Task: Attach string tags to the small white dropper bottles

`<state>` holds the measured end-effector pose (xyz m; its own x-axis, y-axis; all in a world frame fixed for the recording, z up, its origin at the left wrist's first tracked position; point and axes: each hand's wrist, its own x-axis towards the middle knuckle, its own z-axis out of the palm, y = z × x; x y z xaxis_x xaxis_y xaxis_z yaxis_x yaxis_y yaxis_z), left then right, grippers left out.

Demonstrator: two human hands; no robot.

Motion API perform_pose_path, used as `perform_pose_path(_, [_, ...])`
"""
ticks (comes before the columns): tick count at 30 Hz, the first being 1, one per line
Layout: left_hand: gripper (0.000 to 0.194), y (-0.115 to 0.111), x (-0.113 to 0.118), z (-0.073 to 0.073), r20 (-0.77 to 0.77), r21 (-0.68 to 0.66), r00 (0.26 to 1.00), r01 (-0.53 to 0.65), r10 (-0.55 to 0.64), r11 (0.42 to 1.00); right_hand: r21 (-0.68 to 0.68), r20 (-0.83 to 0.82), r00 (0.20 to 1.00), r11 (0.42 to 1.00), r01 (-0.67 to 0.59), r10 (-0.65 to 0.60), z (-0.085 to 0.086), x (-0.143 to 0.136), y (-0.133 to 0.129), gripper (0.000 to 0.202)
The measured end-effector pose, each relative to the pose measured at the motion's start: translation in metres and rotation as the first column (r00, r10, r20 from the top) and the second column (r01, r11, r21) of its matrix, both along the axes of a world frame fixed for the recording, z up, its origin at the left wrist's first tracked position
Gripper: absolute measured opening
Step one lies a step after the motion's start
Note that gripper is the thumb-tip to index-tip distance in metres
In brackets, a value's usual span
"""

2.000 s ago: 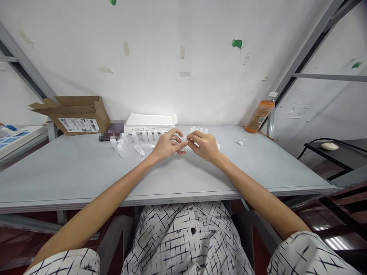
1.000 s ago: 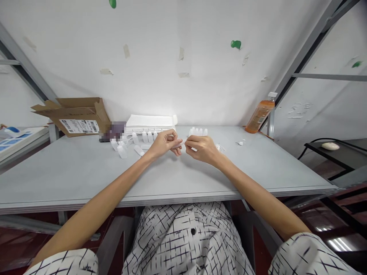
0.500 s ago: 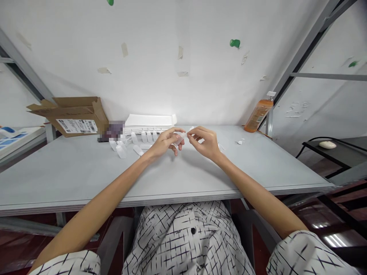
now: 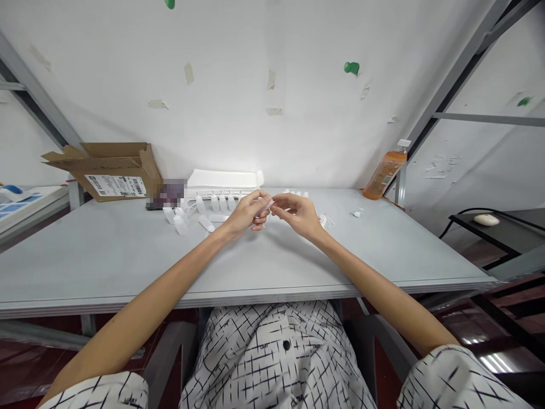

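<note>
In front of me, above the middle of the table, my left hand is closed around a small translucent plastic bottle, mostly covered by the fingers. My right hand meets it from the right, thumb and forefinger pinched at the bottle's top end. Whatever cap may be between those fingertips is hidden. Several similar white dropper bottles stand behind my left hand, and others, including a tilted bottle, lie to its left. Beyond my right wrist is a cluster of small white plastic pieces.
An open cardboard box is at the back left, beside a dark blurred item. A white box lies against the wall. An orange drink bottle leans at the back right. One small white piece lies on the right.
My hands have come closer together, and my left fingers have curled further around the bottle. My right fingertips have shifted slightly left and down. The view has tilted a little.
</note>
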<state>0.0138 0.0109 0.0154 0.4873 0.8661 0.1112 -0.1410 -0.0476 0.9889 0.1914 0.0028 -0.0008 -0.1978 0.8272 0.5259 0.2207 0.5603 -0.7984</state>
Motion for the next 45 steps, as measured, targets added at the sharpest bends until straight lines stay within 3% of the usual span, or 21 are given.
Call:
perform_pose_path(4, [0.037,0.000,0.001,0.000,-0.023,0.004,0.999,-0.021,0.021,1.000,-0.048,-0.085,0.996,0.998,-0.034,0.030,-0.002,-0.005,0.000,0.032])
perform_pose_path(8, [0.032,0.000,0.001,0.000,-0.028,-0.041,0.999,-0.016,0.015,0.999,-0.036,-0.129,0.990,0.998,-0.054,0.049,-0.004,-0.009,0.002,0.023])
perform_pose_path(12, [0.028,0.000,0.002,0.000,-0.010,-0.109,1.000,-0.009,0.008,0.994,-0.010,-0.129,0.991,0.999,-0.035,0.033,-0.004,-0.011,0.003,0.018])
perform_pose_path(17, [0.026,0.002,0.002,-0.001,0.038,-0.125,0.999,-0.022,0.027,0.992,-0.082,-0.152,0.988,0.996,-0.039,0.026,-0.002,-0.010,0.002,0.018])
perform_pose_path(22, [0.025,0.001,0.004,-0.002,0.066,-0.137,0.995,-0.066,0.076,0.988,-0.106,-0.078,0.997,0.994,-0.018,0.010,0.002,-0.008,0.001,0.011])
perform_pose_path(32, [0.025,0.004,0.006,-0.007,0.078,-0.169,0.992,-0.081,0.095,0.982,0.039,0.108,0.993,0.998,0.051,-0.055,-0.002,-0.005,0.001,0.013])
perform_pose_path(41, [0.021,0.002,0.004,-0.002,0.069,-0.162,0.995,-0.066,0.078,0.985,0.110,0.111,0.990,0.991,0.070,-0.082,-0.003,-0.007,0.000,0.012])
perform_pose_path(45, [0.022,-0.001,0.002,0.003,0.076,-0.134,0.997,-0.023,0.033,0.991,0.202,0.088,0.984,0.970,0.136,-0.157,-0.002,-0.007,-0.002,0.009])
